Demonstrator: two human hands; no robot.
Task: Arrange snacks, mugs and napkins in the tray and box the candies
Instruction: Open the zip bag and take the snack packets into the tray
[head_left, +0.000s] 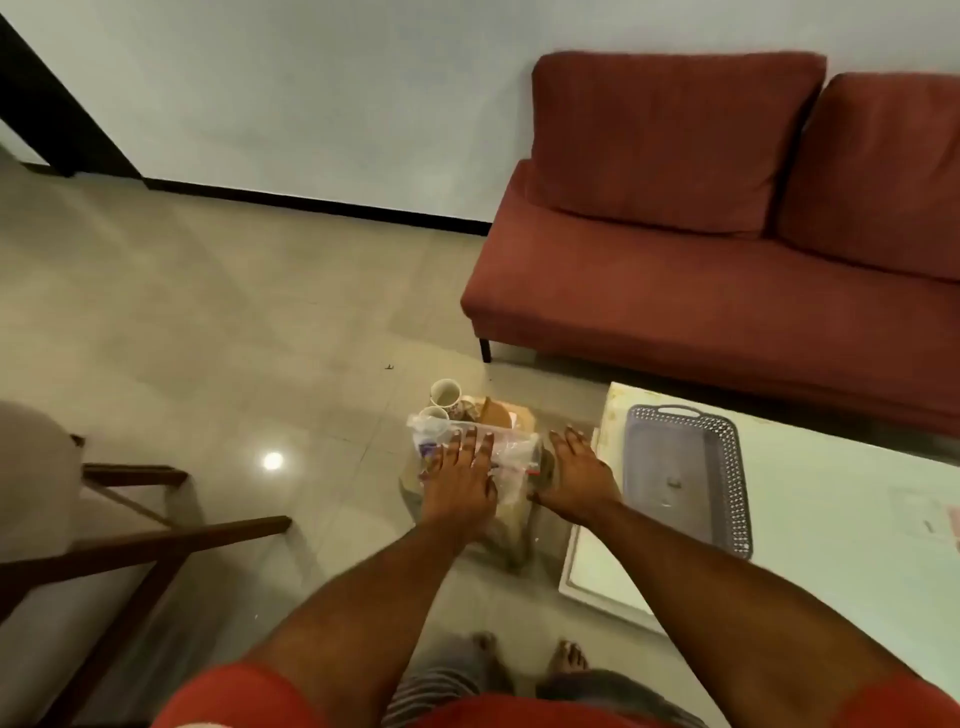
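Two white mugs (445, 392) (434, 414) stand at the far end of a small low stand (514, 527) on the floor. In front of them lies a clear plastic bag (511, 454) with pale contents, and a brown item (496, 413) sits behind it. My left hand (457, 478) lies flat on the bag's left part, fingers spread. My right hand (576, 473) is at the bag's right end, fingers straight and apart, gripping nothing that I can see. A grey perforated tray (737, 467) sits empty on the white table (831, 545) to the right.
A red sofa (675, 260) runs behind the table. A wooden chair frame (130, 545) stands on the tiled floor at left. Pale flat paper (924, 519) lies on the table's right edge. My bare feet (569, 657) are just below the stand.
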